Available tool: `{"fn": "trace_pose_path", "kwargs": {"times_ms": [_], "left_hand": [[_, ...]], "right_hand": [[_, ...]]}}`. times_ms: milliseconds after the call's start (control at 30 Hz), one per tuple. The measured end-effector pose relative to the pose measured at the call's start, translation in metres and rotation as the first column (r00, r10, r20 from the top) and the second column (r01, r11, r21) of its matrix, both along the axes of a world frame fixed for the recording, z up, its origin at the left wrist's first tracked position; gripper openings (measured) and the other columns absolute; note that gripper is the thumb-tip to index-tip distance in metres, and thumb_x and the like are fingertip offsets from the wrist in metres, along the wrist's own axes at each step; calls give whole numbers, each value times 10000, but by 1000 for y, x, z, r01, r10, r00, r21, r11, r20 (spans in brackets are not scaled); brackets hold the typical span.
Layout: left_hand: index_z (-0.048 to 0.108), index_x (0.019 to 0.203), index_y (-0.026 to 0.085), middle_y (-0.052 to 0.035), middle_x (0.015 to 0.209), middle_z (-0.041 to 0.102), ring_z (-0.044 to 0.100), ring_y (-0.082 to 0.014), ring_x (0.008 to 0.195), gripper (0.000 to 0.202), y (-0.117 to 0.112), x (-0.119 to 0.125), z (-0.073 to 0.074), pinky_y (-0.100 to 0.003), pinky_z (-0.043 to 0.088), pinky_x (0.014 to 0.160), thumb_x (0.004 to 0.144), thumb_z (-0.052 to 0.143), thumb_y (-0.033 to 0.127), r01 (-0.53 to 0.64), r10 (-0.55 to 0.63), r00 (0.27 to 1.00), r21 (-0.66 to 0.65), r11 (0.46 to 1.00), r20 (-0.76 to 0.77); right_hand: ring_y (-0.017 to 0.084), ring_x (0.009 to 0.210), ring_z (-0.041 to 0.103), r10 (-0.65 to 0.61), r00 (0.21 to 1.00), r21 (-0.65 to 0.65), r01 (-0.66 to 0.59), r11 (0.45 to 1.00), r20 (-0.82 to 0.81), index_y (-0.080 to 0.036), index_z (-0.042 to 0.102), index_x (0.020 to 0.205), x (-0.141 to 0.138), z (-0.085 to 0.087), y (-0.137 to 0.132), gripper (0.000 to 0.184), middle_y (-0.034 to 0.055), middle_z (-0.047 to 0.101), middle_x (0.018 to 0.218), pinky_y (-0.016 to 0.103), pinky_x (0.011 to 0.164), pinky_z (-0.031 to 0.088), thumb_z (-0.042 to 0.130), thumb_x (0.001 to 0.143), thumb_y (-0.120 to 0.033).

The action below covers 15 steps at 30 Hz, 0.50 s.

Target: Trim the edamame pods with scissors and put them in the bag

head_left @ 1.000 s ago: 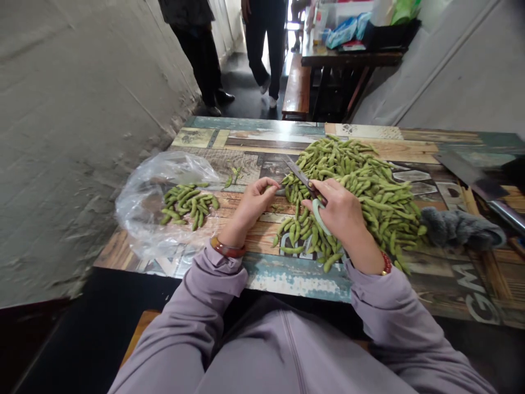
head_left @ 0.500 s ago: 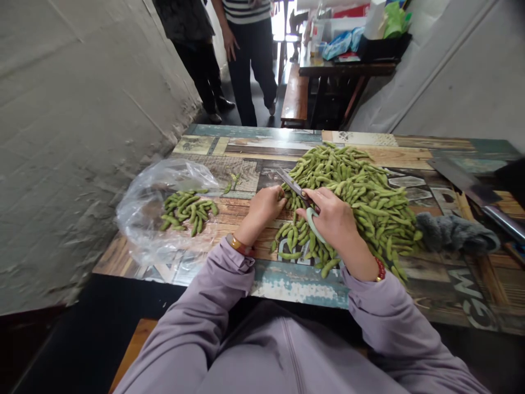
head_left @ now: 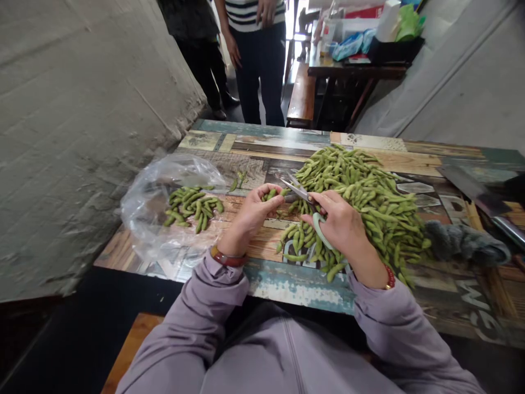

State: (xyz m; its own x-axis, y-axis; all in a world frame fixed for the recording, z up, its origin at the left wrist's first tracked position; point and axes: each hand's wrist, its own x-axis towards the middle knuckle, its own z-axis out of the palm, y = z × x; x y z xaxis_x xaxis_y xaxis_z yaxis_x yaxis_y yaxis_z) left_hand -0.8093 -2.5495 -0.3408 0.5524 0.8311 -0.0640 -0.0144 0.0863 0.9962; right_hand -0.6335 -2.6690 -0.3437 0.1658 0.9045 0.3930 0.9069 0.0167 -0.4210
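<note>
Between the fingers of my left hand [head_left: 256,210] are green edamame pods [head_left: 270,195], pinched near the scissor tips. My right hand [head_left: 338,221] grips a pair of scissors [head_left: 301,191] with pale green handles, the blades parted and pointing left toward the pinched pods. A large heap of edamame [head_left: 361,191] spreads over the table beyond and around my right hand. To the left, a smaller pile of pods [head_left: 192,207] lies on a clear plastic bag [head_left: 147,219]. A few loose scraps of pod [head_left: 238,179] lie between the bag and the heap.
A grey cloth [head_left: 467,243] and a cleaver [head_left: 476,191] lie at the right of the patterned table [head_left: 295,282]. A rough wall [head_left: 90,109] borders the left. Two people [head_left: 256,60] stand beyond the table, near a bench [head_left: 302,96] and another cluttered table [head_left: 356,71].
My left hand has turned and opened to view, showing pods in its fingers. The scissor blades have parted slightly. The whole view has shifted a little, and one person's hand has come down into sight.
</note>
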Motion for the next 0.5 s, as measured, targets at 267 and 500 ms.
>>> {"fn": "trace_pose_path", "kwargs": {"times_ms": [267, 500], "left_hand": [[685, 812, 130, 32, 641, 550, 373, -44, 492, 320, -7, 6, 1, -210, 278, 471, 695, 810, 400, 43, -38, 995, -55, 998, 95], [681, 809, 131, 32, 644, 567, 387, -45, 487, 360, -9, 8, -2, -216, 291, 468, 671, 840, 423, 68, -62, 991, -43, 997, 122]], "right_hand": [[251, 885, 676, 76, 997, -15, -77, 997, -21, -200, 641, 1255, -4, -3, -1, 442, 96, 680, 1076, 359, 723, 537, 734, 842, -323], [257, 910, 680, 81, 996, -30, -82, 996, -44, -220, 621, 1285, -8, -5, -1, 464, 105, 665, 1154, 372, 735, 552, 720, 849, -349]]}}
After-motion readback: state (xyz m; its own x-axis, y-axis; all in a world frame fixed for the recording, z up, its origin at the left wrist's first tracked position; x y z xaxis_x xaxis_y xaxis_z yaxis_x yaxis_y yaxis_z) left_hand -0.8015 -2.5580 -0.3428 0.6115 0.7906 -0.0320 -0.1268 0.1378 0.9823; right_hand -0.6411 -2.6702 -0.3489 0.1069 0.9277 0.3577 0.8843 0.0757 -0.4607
